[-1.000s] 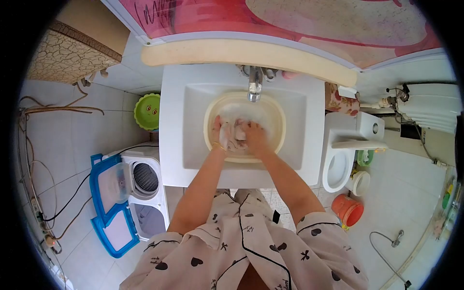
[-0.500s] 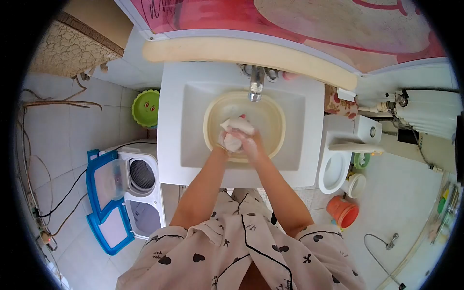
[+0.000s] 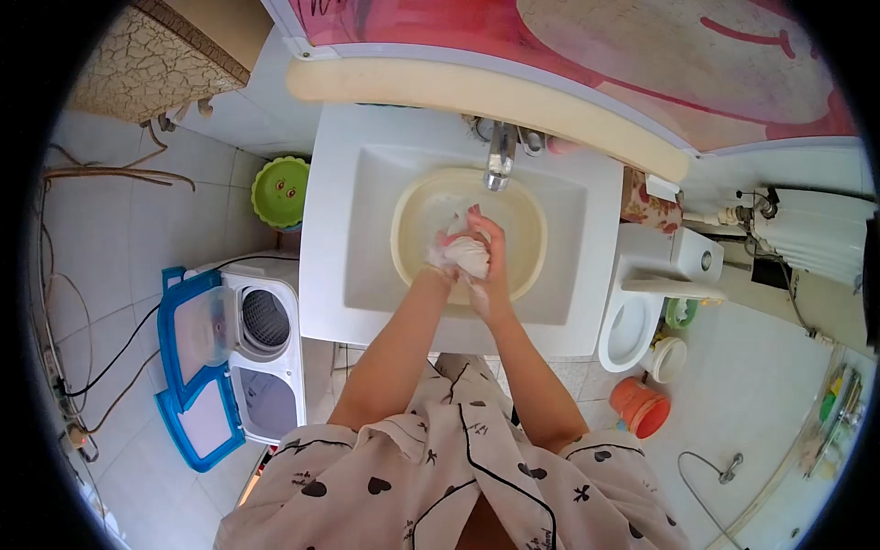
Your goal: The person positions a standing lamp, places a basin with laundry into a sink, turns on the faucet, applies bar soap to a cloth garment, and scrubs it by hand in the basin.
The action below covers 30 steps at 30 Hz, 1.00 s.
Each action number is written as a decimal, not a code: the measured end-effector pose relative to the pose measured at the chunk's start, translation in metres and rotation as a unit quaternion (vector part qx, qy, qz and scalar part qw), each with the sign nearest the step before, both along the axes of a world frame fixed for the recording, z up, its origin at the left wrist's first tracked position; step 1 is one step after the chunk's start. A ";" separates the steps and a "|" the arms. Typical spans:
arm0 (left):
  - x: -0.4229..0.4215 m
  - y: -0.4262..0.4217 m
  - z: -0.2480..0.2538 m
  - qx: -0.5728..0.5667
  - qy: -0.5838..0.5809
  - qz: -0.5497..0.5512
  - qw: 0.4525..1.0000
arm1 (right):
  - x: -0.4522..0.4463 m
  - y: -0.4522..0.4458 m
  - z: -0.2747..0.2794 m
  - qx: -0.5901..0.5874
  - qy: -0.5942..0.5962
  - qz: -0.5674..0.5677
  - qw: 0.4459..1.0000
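Observation:
A wet white cloth point(image 3: 469, 258) is bunched between my two hands above a cream basin point(image 3: 541, 240) of cloudy water. My left hand point(image 3: 444, 260) is closed on the cloth's left side, its fingers partly hidden by suds and fabric. On the other side, my right hand point(image 3: 492, 266) wraps round the same cloth, with its fingertips pointing up. The basin sits in the white sink point(image 3: 568, 266), below a metal faucet point(image 3: 500, 158).
A green bowl point(image 3: 280, 192) and an open twin-tub washer point(image 3: 267, 321) stand on the left. To the right are a toilet point(image 3: 630, 332), a red bucket point(image 3: 640, 407) and a white bucket point(image 3: 668, 359). A cream ledge point(image 3: 486, 94) runs behind the faucet.
One second ago both hands were low in the basin with the cloth. They lifted and gathered it, and it is now squeezed into a tighter bundle. The view has tilted slightly.

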<state>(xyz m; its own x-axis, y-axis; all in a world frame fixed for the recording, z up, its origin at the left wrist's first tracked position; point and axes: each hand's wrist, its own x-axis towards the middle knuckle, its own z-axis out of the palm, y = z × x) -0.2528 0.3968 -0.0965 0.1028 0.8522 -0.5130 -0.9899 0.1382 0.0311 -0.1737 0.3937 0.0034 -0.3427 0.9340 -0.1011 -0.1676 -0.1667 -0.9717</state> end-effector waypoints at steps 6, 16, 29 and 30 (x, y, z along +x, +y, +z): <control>0.009 0.013 -0.039 0.089 -0.390 0.055 0.915 | 0.003 0.009 0.010 0.057 -0.042 0.034 0.997; 0.013 0.017 -0.019 0.025 -0.245 -0.003 0.969 | -0.006 0.010 0.002 -0.003 -0.104 -0.031 0.994; 0.018 0.008 0.006 -0.033 0.125 -0.088 0.988 | -0.011 0.009 0.000 -0.024 -0.162 -0.093 0.982; 0.017 0.008 0.022 -0.032 0.189 -0.101 0.976 | -0.006 0.013 0.000 -0.026 -0.186 -0.075 0.979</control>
<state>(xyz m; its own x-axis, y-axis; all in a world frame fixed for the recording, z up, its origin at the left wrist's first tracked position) -0.2359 0.4051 -0.0744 0.0577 0.7998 -0.5975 -0.8617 0.3422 0.3748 -0.1798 0.4070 0.0038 -0.1323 0.9612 -0.2420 0.1698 -0.2185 -0.9609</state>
